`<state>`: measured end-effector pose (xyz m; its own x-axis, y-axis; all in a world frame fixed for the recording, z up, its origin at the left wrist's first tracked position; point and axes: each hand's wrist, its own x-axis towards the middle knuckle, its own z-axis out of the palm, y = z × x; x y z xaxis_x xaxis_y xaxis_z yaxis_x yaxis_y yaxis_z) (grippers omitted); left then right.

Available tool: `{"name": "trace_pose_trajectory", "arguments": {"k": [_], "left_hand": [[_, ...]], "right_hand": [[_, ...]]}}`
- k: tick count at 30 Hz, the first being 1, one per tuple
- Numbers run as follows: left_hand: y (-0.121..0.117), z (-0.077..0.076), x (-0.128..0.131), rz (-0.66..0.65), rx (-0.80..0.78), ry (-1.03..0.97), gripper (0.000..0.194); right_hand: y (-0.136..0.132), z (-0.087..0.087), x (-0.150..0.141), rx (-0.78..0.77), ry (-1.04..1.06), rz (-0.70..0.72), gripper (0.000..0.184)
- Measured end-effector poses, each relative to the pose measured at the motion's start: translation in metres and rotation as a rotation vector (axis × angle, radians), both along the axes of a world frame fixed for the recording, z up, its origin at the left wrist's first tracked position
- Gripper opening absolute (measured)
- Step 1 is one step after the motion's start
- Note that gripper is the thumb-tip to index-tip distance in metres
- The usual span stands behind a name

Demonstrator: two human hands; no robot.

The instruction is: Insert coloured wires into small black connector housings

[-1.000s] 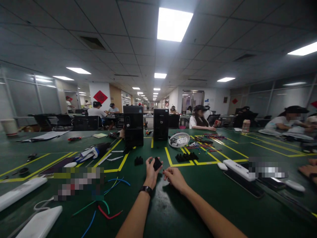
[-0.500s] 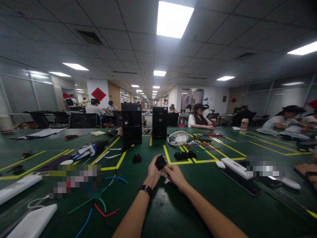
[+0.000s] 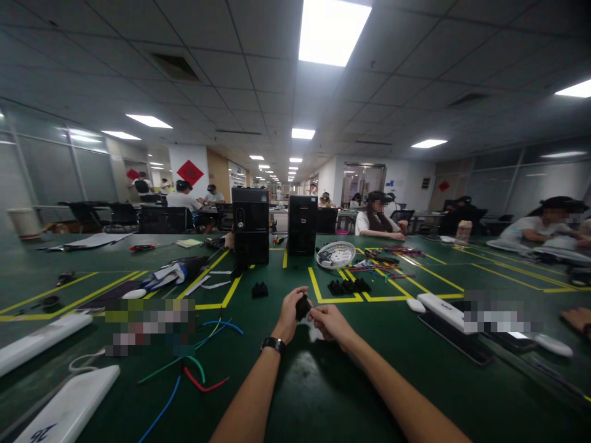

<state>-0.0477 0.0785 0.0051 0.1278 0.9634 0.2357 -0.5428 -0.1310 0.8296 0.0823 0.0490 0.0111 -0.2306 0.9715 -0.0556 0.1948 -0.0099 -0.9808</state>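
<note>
My left hand [image 3: 289, 315] is closed around a small black block-like part [image 3: 303, 307], held just above the green table; its exact kind cannot be made out. My right hand [image 3: 331, 321] pinches at the part's right side with thumb and forefinger. Whatever lies between those fingertips is too small to tell. Beyond the hands, a row of similar black parts [image 3: 349, 287] rests by the yellow tape. A lone black piece [image 3: 259, 290] sits to the left of it.
Two black computer towers [image 3: 250, 227] stand ahead. A white round basket [image 3: 335, 255] and loose wires [image 3: 376, 269] lie to the right of them. Cut wires [image 3: 203, 386] are at left, near white power strips [image 3: 76, 406]. A phone [image 3: 455, 337] lies right. Several people sit around.
The black part has turned in my left hand, showing a narrower side. My right hand has shifted slightly at its edge. The whole view has swung a little to the left.
</note>
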Motion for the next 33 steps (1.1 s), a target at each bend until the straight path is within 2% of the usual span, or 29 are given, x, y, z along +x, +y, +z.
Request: {"name": "trace_pose_trajectory", "arguments": {"k": [6,13,17,21,25,28,33], "left_hand": [[-0.007,0.005,0.003,0.139,0.043,0.056,0.018],[-0.012,0.011,0.005,0.167,0.135,0.191,0.015],[-0.012,0.013,0.011,0.232,0.176,0.132,0.016],[-0.015,0.017,0.014,0.204,0.151,0.094,0.016],[-0.019,0.019,0.015,0.138,0.162,0.202,0.017],[-0.020,0.020,0.016,0.169,0.214,0.314,0.019],[-0.024,0.018,0.017,0.217,0.281,0.339,0.020]], "right_hand": [[-0.009,0.004,-0.002,-0.021,0.005,0.103,0.037],[-0.012,0.009,0.002,-0.109,-0.001,0.126,0.035],[-0.013,0.005,-0.001,-0.100,0.112,0.094,0.039],[-0.013,0.004,0.001,-0.117,0.140,0.138,0.041],[-0.012,0.009,0.011,-0.184,0.072,0.189,0.038],[-0.011,0.012,0.016,-0.189,0.002,0.176,0.036],[-0.011,0.009,0.017,-0.197,-0.022,0.189,0.036]]}}
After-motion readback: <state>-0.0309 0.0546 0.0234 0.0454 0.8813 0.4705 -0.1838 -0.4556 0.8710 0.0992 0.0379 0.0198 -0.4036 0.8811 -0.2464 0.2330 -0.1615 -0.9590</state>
